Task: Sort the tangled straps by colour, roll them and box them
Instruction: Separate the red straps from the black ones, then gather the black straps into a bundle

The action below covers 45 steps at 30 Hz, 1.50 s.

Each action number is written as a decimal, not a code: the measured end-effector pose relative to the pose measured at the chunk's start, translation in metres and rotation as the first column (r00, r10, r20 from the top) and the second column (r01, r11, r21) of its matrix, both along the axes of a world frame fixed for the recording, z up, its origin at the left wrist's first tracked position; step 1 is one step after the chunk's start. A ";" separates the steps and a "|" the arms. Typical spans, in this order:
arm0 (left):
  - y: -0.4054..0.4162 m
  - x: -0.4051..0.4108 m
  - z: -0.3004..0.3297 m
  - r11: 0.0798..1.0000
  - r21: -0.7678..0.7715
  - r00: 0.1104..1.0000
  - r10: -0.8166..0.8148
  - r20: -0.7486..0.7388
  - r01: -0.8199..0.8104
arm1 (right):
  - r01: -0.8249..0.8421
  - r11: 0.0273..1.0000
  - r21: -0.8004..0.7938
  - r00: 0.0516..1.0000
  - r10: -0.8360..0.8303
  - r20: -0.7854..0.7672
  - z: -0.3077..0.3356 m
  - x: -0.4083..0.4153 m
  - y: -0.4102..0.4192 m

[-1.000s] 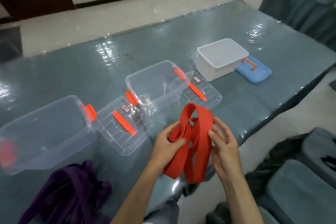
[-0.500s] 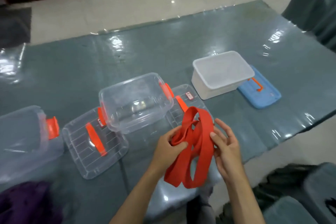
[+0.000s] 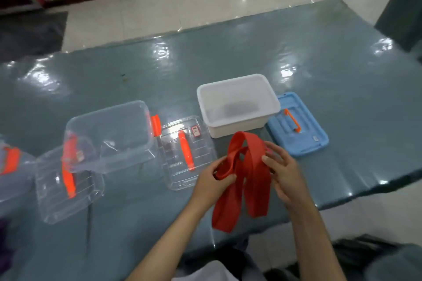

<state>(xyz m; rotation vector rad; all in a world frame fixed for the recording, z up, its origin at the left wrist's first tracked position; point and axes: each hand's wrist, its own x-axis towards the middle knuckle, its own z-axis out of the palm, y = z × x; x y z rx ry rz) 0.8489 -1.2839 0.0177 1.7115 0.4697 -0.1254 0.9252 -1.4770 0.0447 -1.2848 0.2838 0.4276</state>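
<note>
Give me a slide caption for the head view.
Both hands, left and right, hold a looped red strap before an open white box.

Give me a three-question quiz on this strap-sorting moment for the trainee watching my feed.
1. True or false: the red strap is already rolled up and lying in the white box.
2. Which lid lies directly right of the white box? A) a clear lid with an orange handle B) the blue lid C) a purple lid
3. Fill in: the left hand and the right hand both hold the ____ strap.

Key:
1. False. It hangs in loose loops between both hands, above the table.
2. B. It lies flat, its orange handle up.
3. Red.
</note>
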 end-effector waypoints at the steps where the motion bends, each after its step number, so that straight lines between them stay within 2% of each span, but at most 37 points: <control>1: -0.010 0.008 -0.005 1.000 0.014 1.000 -0.001 0.002 0.001 | 0.001 1.000 -0.029 1.000 -0.001 -0.004 -0.008 0.010 -0.006; 4: -0.032 0.024 -0.024 0.996 0.086 1.000 0.019 -0.021 -0.017 | -0.034 0.973 -0.227 0.999 0.040 0.022 -0.038 0.034 -0.016; 7: -0.048 0.031 -0.039 0.982 0.187 0.996 0.028 -0.084 -0.012 | -0.121 0.902 -0.414 0.984 0.164 0.071 -0.067 0.050 -0.018; 10: -0.054 0.034 -0.052 0.955 0.289 0.988 -0.030 -0.149 0.073 | -0.203 0.819 -0.537 0.942 0.312 0.121 -0.087 0.056 -0.019; 12: -0.052 0.034 -0.057 0.946 0.305 0.980 -0.056 -0.190 0.113 | -0.240 0.754 -0.611 0.911 0.393 0.128 -0.096 0.056 -0.019; 16: -0.039 0.028 -0.061 0.915 0.348 0.962 -0.122 -0.243 0.204 | -0.234 0.620 -0.749 0.859 0.493 0.139 -0.103 0.054 -0.013; 23: -0.003 -0.004 -0.046 0.865 0.433 0.955 -0.152 -0.256 0.253 | -0.113 0.495 -0.861 0.777 0.584 0.234 -0.081 0.043 0.013; 26: 0.023 -0.028 -0.037 0.794 0.530 0.946 -0.170 -0.276 0.297 | -0.018 0.421 -0.907 0.726 0.629 0.277 -0.066 0.032 0.027; 30: 0.070 -0.068 -0.032 0.677 0.650 0.931 -0.160 -0.327 0.345 | 0.084 0.385 -0.919 0.626 0.697 0.350 -0.048 0.004 0.060; 36: 0.158 -0.134 -0.026 0.535 0.746 0.912 -0.134 -0.386 0.395 | 0.030 0.316 -0.948 0.489 0.823 0.290 -0.031 -0.070 0.146; 38: 0.192 -0.157 -0.027 0.483 0.774 0.907 -0.125 -0.402 0.409 | 0.021 0.298 -0.954 0.475 0.837 0.272 -0.031 -0.099 0.183; 41: 0.247 -0.194 -0.029 0.442 0.796 0.906 -0.113 -0.408 0.413 | 0.008 0.222 -0.975 0.455 0.867 0.201 -0.035 -0.139 0.241; 45: 0.309 -0.246 -0.024 0.433 0.811 0.911 -0.062 -0.408 0.393 | 0.001 0.118 -0.993 0.427 0.898 0.107 -0.030 -0.190 0.310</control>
